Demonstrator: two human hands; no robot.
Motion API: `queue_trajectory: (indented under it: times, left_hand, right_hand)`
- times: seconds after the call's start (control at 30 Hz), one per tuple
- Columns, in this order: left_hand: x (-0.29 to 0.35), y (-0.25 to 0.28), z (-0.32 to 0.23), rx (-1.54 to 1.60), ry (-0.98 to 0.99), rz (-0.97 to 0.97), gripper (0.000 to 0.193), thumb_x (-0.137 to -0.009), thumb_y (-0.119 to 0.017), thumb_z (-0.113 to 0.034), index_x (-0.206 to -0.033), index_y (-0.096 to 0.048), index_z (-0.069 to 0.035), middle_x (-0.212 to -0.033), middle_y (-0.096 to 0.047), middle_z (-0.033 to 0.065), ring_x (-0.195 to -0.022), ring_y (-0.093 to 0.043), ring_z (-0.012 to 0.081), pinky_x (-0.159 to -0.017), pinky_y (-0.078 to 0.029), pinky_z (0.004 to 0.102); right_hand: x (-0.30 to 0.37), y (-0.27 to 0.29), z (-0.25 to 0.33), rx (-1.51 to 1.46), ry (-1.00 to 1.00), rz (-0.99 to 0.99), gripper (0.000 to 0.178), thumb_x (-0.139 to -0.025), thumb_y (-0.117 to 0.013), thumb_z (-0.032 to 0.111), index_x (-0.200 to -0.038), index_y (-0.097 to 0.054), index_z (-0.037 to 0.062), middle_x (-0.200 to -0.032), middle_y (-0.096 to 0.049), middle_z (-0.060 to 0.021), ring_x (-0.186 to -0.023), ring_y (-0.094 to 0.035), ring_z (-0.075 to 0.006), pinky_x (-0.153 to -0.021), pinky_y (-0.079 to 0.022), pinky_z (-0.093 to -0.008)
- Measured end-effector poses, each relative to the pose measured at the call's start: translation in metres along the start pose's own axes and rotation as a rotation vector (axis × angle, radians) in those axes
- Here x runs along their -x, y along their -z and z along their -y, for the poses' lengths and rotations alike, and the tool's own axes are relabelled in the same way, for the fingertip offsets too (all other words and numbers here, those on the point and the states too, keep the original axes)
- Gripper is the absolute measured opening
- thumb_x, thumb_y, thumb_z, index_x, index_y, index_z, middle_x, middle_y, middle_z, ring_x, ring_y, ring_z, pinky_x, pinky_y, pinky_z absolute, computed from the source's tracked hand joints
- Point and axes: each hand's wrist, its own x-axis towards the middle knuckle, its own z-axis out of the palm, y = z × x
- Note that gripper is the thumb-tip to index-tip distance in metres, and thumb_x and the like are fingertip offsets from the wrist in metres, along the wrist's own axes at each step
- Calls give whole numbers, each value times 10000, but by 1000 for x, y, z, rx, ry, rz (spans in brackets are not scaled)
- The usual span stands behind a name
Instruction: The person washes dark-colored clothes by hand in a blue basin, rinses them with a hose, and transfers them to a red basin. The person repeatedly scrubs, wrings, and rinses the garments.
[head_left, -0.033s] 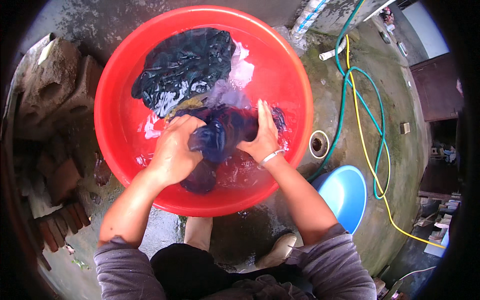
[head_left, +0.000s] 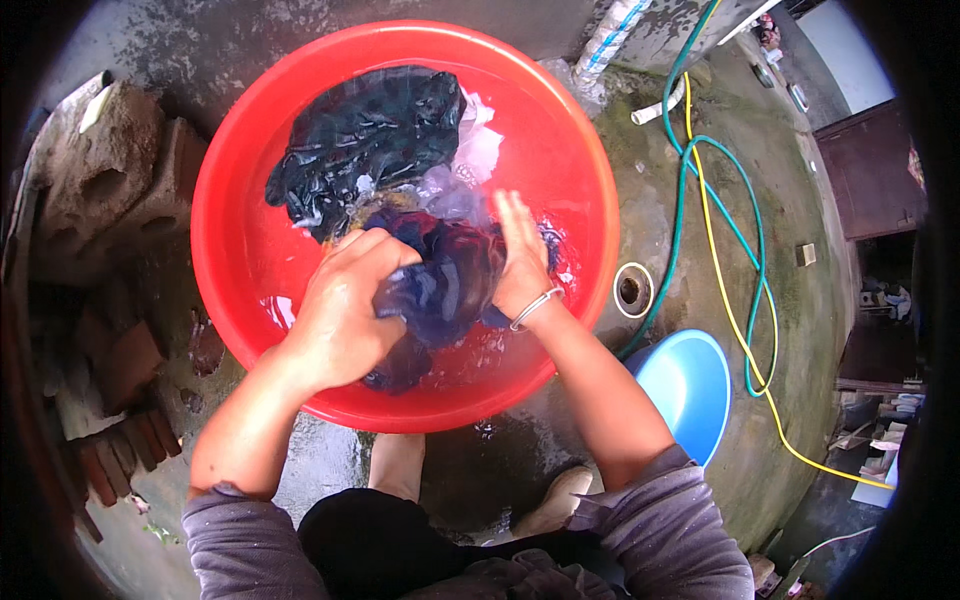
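Note:
A wide red basin (head_left: 215,290) holds water and wet laundry. My left hand (head_left: 345,300) is closed round a bunched navy-blue garment (head_left: 445,275), raised partly above the water. My right hand (head_left: 522,262), a silvery bangle on its wrist, has its fingers stretched out and its palm edge against the garment's right side. Behind the garment float a pale lilac cloth (head_left: 455,200) and a brownish cloth (head_left: 385,212), partly hidden. Farther back a dark green garment (head_left: 370,135) spreads at the water's surface, next to a pale pink cloth (head_left: 478,140).
A light-blue basin (head_left: 690,390) stands right of the red one, near a round floor drain (head_left: 632,290). Green hose (head_left: 684,210) and yellow hose (head_left: 712,250) trail over the wet concrete. Hollow blocks (head_left: 120,165) and bricks (head_left: 125,450) are piled left; a wall rises behind the basin.
My right hand has turned and shifted slightly left, its thumb now hidden behind the garment. The left hand keeps its grip, and the garment between the hands has changed folds.

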Motion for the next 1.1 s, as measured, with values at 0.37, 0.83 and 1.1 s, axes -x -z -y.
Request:
queue_trajectory:
  times: [0.37, 0.83, 1.1]
  left_hand:
    - [48, 7, 5, -52, 67, -64, 766, -479, -652, 39, -1191, -405, -97, -1049, -466, 144, -961, -441, 332, -817, -384, 370]
    - [58, -101, 101, -575, 352, 404, 898, -552, -743, -303, -1299, -249, -238, -1340, -176, 172, -1243, -137, 376, -924, -217, 581]
    - [19, -111, 114, -692, 495, 654, 909, -644, -638, -448, -1351, -105, -241, -1371, -135, 190, -1266, -115, 374, -947, -177, 589]
  right_hand:
    - [30, 109, 61, -277, -80, 153, 367, -569, -671, 70, -892, -500, 38, -773, -542, -145, -739, -562, -301, -677, -442, -347]
    - [56, -21, -32, 392, -336, 512, 1069, -560, -743, 320, -1351, -43, 158, -1366, -131, -179, -1244, -175, -366, -992, -179, -502]
    - [58, -65, -66, 560, -333, 603, 987, -600, -693, 335, -1354, -85, 140, -1383, -176, -70, -1261, -166, -305, -971, -187, -530]
